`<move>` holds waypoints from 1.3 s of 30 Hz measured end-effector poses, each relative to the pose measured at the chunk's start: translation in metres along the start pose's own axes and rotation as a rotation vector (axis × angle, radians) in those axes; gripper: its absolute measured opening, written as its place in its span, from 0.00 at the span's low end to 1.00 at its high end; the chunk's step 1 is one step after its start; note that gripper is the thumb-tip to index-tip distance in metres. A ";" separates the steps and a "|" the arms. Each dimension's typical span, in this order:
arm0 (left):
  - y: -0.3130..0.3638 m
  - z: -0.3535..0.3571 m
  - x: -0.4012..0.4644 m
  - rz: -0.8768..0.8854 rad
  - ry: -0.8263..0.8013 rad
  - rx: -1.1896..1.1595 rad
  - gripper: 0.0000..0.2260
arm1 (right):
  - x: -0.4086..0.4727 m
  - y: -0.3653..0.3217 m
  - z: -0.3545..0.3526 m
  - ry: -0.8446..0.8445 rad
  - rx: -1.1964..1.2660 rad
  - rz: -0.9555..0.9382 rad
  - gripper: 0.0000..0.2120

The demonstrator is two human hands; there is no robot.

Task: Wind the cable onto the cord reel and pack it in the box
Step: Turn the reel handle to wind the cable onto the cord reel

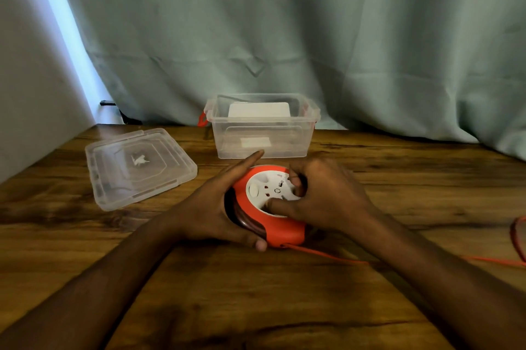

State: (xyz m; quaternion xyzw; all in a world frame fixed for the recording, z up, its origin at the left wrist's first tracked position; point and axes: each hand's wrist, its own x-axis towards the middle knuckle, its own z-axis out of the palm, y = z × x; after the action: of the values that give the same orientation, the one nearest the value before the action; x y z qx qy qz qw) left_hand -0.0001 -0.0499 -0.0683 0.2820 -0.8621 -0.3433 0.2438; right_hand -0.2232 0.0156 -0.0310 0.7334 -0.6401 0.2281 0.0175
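Observation:
An orange cord reel [284, 231] with a white socket face sits tilted at the middle of the wooden table. My left hand [216, 207] cups its left side, thumb under the front edge. Fingers of my right hand [324, 196] press into the recesses of the white face. An orange cable [327, 255] leaves the reel's lower right and runs under my right forearm to a loop at the right edge. Some cable is wound in the reel's groove. The clear plastic box [260, 147] stands open just behind the reel.
The box's clear lid [136, 166] lies flat at the left of the table [256, 307]. A white object shows through the box, at its back. A green curtain hangs behind the table, and a wall stands at the left.

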 end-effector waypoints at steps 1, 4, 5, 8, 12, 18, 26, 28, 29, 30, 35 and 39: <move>-0.001 0.000 0.000 0.001 -0.003 0.007 0.62 | -0.002 -0.002 0.001 0.004 0.015 -0.009 0.25; -0.002 0.001 0.000 0.009 -0.013 0.006 0.63 | -0.004 -0.005 0.004 0.003 0.043 -0.058 0.26; -0.003 0.001 0.000 0.010 -0.015 0.008 0.63 | -0.005 -0.006 0.005 0.007 0.049 -0.064 0.26; -0.003 0.002 0.002 0.009 -0.024 0.001 0.62 | -0.004 -0.004 0.005 0.029 0.076 -0.060 0.27; -0.002 0.002 0.001 0.007 -0.019 -0.037 0.62 | 0.003 0.006 -0.008 -0.093 0.168 -0.078 0.14; 0.001 0.000 0.000 -0.005 -0.012 -0.059 0.61 | 0.005 0.019 -0.023 -0.341 0.255 -0.152 0.22; 0.001 0.001 -0.001 -0.008 -0.025 -0.060 0.62 | 0.010 0.031 -0.025 -0.386 0.404 -0.213 0.34; 0.001 0.001 -0.001 -0.008 -0.035 -0.057 0.63 | 0.009 0.030 -0.028 -0.399 0.405 -0.211 0.33; 0.001 0.001 -0.001 -0.006 -0.042 -0.053 0.63 | 0.009 0.030 -0.030 -0.406 0.407 -0.208 0.31; 0.000 0.001 -0.001 -0.005 -0.048 -0.047 0.63 | 0.008 0.030 -0.032 -0.416 0.412 -0.204 0.30; 0.002 0.002 -0.001 -0.007 -0.048 -0.038 0.64 | 0.008 0.028 -0.038 -0.437 0.395 -0.229 0.29; 0.003 0.001 -0.002 -0.005 -0.044 -0.037 0.67 | 0.006 0.028 -0.040 -0.438 0.357 -0.260 0.28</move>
State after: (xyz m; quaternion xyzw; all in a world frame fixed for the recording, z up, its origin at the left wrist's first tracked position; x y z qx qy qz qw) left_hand -0.0008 -0.0463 -0.0672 0.2719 -0.8600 -0.3660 0.2293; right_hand -0.2616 0.0175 0.0000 0.8324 -0.4794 0.1692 -0.2208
